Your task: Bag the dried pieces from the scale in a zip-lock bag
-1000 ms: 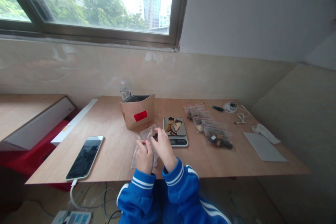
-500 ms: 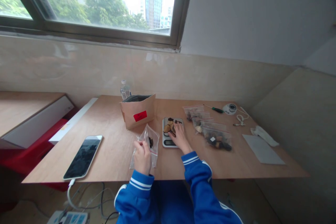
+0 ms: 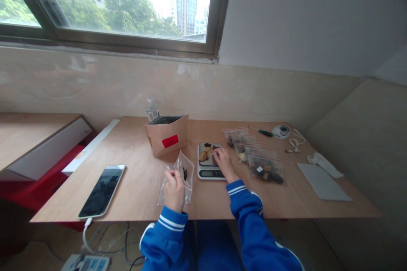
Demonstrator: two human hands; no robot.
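My left hand point(image 3: 174, 189) is closed on the edge of a clear zip bag point(image 3: 188, 186), with a dark dried piece point(image 3: 185, 173) inside it. To its right stands a small white digital scale point(image 3: 201, 174), its display at the near side. Tan and dark dried slices point(image 3: 205, 153) lie on the left of its plate. Over the plate's right side is my right hand point(image 3: 225, 164), fingertips pinched at a dark brown slice point(image 3: 215, 161) that they partly hide. Behind the zip bag, an open brown paper pouch point(image 3: 155, 143) with a red label stands upright.
Several filled zip bags point(image 3: 265, 171) lie right of the scale. Farther right are a screwdriver point(image 3: 266, 133), a white dome camera point(image 3: 281, 131) with its cable, and a grey sheet point(image 3: 322, 182). A charging phone point(image 3: 102, 190) lies left; a water bottle point(image 3: 152, 110) stands behind the pouch.
My right hand has drawn right across the scale and its spread fingers have come together at a dark slice. More of the plate and the display shows. My left hand keeps hold of the zip bag.
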